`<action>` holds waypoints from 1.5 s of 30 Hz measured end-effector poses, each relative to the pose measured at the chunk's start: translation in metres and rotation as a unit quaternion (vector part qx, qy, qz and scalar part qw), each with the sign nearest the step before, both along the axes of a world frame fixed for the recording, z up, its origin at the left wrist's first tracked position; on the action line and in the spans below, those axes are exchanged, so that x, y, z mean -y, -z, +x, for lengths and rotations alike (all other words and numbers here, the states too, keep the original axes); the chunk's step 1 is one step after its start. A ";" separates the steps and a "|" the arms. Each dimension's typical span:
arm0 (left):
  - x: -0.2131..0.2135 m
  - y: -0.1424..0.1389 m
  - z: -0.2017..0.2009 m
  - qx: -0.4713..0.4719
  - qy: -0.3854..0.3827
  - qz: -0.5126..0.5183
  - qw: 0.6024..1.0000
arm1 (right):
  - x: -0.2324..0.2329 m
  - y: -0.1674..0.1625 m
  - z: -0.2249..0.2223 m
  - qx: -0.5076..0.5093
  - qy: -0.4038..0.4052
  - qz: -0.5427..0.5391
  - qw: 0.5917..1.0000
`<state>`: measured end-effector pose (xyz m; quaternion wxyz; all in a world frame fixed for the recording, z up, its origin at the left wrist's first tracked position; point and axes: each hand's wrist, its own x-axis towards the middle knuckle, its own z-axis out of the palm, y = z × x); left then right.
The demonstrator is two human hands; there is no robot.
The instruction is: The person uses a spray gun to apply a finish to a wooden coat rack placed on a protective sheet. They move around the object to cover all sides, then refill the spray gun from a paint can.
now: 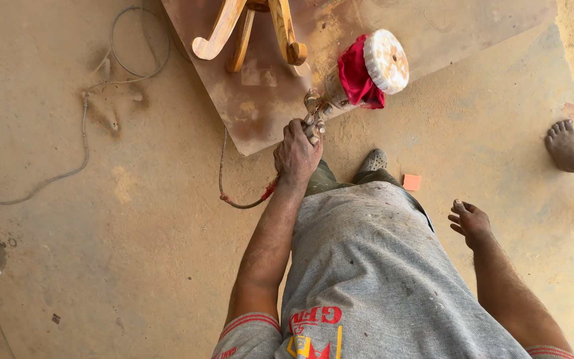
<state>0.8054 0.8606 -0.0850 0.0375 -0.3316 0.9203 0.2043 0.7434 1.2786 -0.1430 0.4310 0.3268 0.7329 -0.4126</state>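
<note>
My left hand [296, 153] is closed around the metal handle of a spray gun [315, 110] and holds it out in front of me. On the gun sits a cup [385, 61] with a stained white lid and a red cloth [357, 76] wrapped around it. My right hand [470, 221] hangs at my side, fingers loosely apart and holding nothing. Curved wooden furniture legs [247, 33] stand on a brown board [367, 26] just beyond the gun.
A hose [230, 193] runs from the gun across the dusty floor, and a thin cable [88, 133] loops at the left. Another person's bare foot [564, 144] stands at the right. A small orange block [411, 182] lies near my shoe [373, 161].
</note>
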 end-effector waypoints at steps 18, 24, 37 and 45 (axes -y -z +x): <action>0.023 0.101 0.044 0.027 -0.021 0.124 0.992 | -0.002 -0.005 -0.001 0.016 -0.094 0.057 0.994; 0.047 0.131 0.040 -0.024 -0.059 0.095 0.993 | -0.022 -0.011 0.007 0.016 -0.083 0.095 0.992; 0.126 0.140 0.034 -0.226 -0.192 0.157 0.942 | 0.016 -0.021 -0.015 -0.007 -0.164 0.074 0.984; 0.175 0.143 0.034 -0.391 -0.227 0.280 0.847 | 0.041 -0.024 -0.009 -0.001 -0.162 0.093 0.982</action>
